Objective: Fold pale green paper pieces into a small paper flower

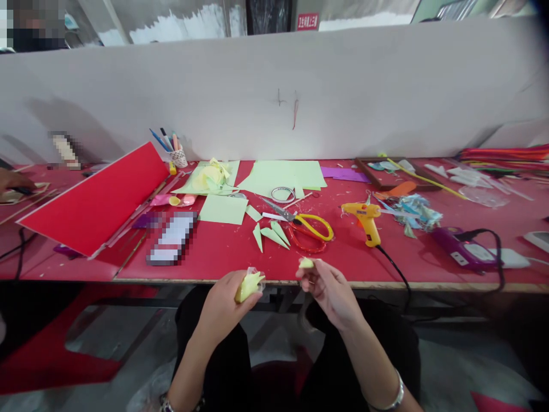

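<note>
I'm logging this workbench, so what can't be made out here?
All in the head view:
Phone screen: blurred by pixels.
Base of the yellow-green paper piece: hidden by the left hand.
Lower part of the small paper bit: hidden by the right hand.
White device: cut off by the right edge.

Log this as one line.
left hand: holding pointed yellow-green paper piece | right hand: pinching small yellow-green paper piece | red tabletop: yellow plastic glue gun
</note>
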{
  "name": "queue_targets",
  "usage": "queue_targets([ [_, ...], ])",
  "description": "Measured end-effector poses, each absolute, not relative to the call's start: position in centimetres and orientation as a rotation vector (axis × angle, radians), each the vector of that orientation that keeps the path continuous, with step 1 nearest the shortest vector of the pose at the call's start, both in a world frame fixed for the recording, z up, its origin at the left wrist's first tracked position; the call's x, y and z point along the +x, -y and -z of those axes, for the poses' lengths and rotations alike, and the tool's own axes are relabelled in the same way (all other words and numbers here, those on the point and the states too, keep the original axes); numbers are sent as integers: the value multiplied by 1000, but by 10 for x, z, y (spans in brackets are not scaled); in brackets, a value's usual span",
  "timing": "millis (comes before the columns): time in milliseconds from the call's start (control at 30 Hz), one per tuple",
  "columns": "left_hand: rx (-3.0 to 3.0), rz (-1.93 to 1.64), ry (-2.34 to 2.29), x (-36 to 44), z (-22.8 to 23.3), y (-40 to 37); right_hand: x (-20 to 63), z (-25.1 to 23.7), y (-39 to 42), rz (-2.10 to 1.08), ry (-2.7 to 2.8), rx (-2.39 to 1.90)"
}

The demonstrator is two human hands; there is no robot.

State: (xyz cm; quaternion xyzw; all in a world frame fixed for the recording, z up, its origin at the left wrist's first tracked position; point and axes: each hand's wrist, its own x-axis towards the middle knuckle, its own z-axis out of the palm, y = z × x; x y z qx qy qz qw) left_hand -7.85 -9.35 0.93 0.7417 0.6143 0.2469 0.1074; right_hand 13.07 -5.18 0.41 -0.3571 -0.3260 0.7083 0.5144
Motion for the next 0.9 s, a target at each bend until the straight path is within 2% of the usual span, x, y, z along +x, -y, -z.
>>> queue_targets([
  [300,1964,-914,-1653,-79,-13,96,118,2,52,-1737,855,-942],
  [400,1969,-940,-1613,-77,-11,95,115,-2,55,-1607,1059,-909],
  [633,1959,-875,-1648,-74,-15,96,108,-25,68,-977,1940,-838],
  [900,2013,-833,-1635,-73,-13,98,100,-24,74,-905,2179,-844],
])
